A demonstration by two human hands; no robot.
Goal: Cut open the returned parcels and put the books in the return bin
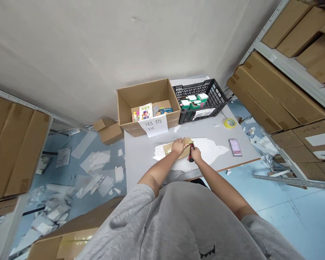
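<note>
My left hand [178, 147] rests on a flat brown cardboard package [170, 151] lying on the grey table [141, 160], with its fingers over the package's upper edge. My right hand [196, 154] grips a red-and-black hand tool [191, 152], possibly a tape dispenser, against the package's right end. White paper [207, 150] lies under and beside the package. A yellow tape roll [230, 123] sits farther right, and a pixelated, phone-sized object [235, 147] lies near the table's right edge.
An open carton of books [148, 90] and a black plastic crate [200, 94] of small boxes stand at the table's back, with paper signs. Shelves of brown cartons flank both sides. Paper scraps litter the blue floor at left.
</note>
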